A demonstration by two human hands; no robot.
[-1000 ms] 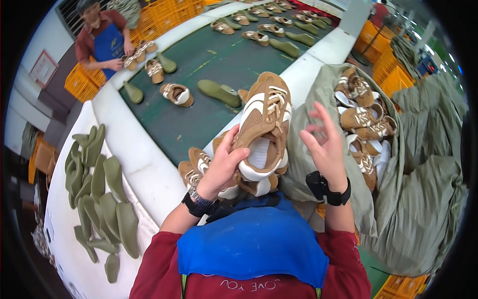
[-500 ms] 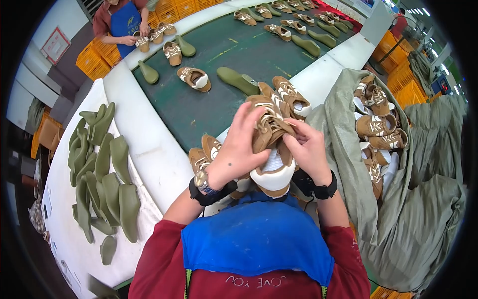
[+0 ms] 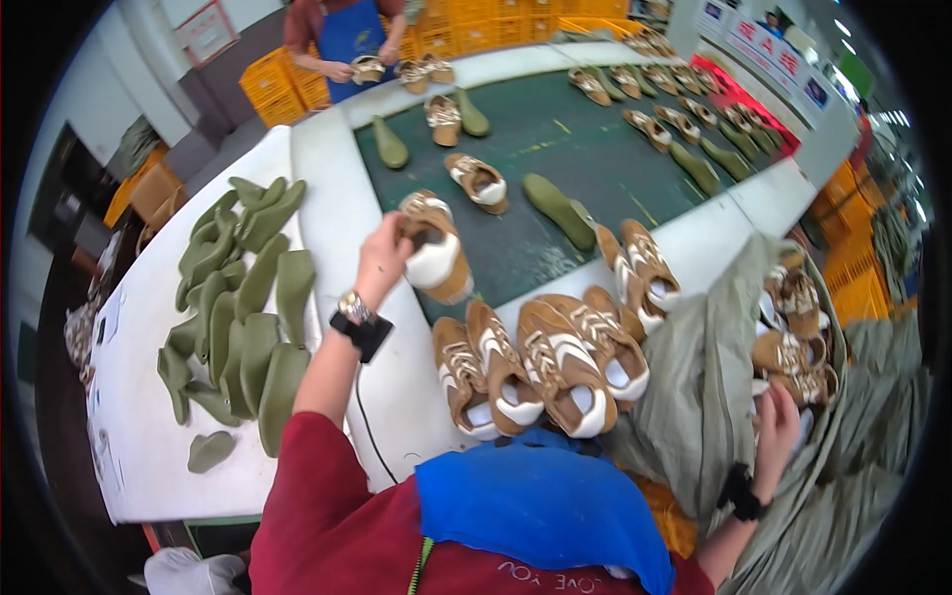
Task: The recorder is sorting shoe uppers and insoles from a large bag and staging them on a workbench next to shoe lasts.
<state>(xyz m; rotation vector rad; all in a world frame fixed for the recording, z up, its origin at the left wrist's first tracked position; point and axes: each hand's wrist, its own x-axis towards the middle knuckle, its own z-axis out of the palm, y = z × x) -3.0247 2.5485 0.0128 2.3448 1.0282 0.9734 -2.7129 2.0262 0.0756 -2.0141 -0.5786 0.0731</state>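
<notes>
My left hand (image 3: 384,260) grips a brown shoe (image 3: 433,253) with a white heel by its collar, over the near left edge of the green belt (image 3: 397,183). My right hand (image 3: 777,426) is at the mouth of a grey-green sack (image 3: 684,382). Its fingers look stretched out beside the brown-and-white shoes (image 3: 788,352) inside, though slightly blurred. Several laced shoes (image 3: 565,367) stand close together on the white ledge before me, toes pointing away. Another shoe (image 3: 477,183) and a green shoe last (image 3: 558,210) lie on the belt.
On the white table (image 3: 139,426) at left lies a heap of green shoe lasts (image 3: 260,347). More shoes and lasts line the belt's far end. A co-worker in a blue apron (image 3: 349,45) handles a shoe across the belt. Orange crates (image 3: 273,89) stand behind; a black cable (image 3: 369,426) hangs near me.
My left hand has carried the shoe forward and left to the belt. My right hand has let go of it and moved right to the sack. The view has shifted.
</notes>
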